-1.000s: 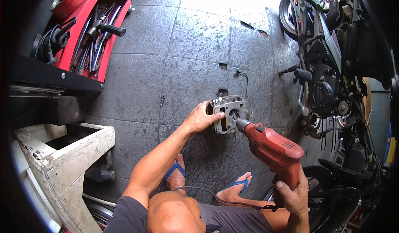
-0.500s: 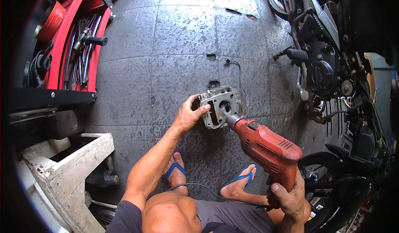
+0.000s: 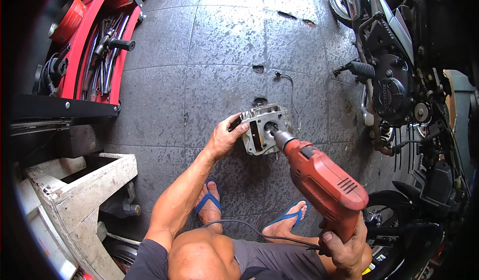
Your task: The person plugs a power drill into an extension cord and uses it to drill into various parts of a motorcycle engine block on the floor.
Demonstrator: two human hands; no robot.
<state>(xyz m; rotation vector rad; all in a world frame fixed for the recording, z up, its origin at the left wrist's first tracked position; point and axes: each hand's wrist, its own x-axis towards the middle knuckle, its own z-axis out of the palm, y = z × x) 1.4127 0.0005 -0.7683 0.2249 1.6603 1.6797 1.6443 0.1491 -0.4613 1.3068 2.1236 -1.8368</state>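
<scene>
My left hand (image 3: 225, 134) grips the left side of a grey metal engine cylinder head (image 3: 257, 142), its thumb on the near face and its fingers behind. In my right hand (image 3: 344, 245) is a red corded power drill (image 3: 324, 177), held by its handle and angled up to the left. The drill's chuck (image 3: 284, 139) is close to the round combustion chamber (image 3: 271, 129) of the head, with the bit's tip inside that hollow. Whether the tip touches metal I cannot tell. The drill's black cord (image 3: 244, 223) runs left across my legs.
At the left stands a red tool drawer (image 3: 75, 80) full of wrenches, above a worn white frame (image 3: 95, 185). A motorcycle (image 3: 391, 88) stands along the right. A short black cable (image 3: 293, 95) lies on the tiled floor (image 3: 154, 105) beyond the head. My sandalled feet (image 3: 209, 207) are below.
The drill has shifted slightly to the right and nearer me, its chuck drawing back a little from the cylinder head. My left hand keeps its grip.
</scene>
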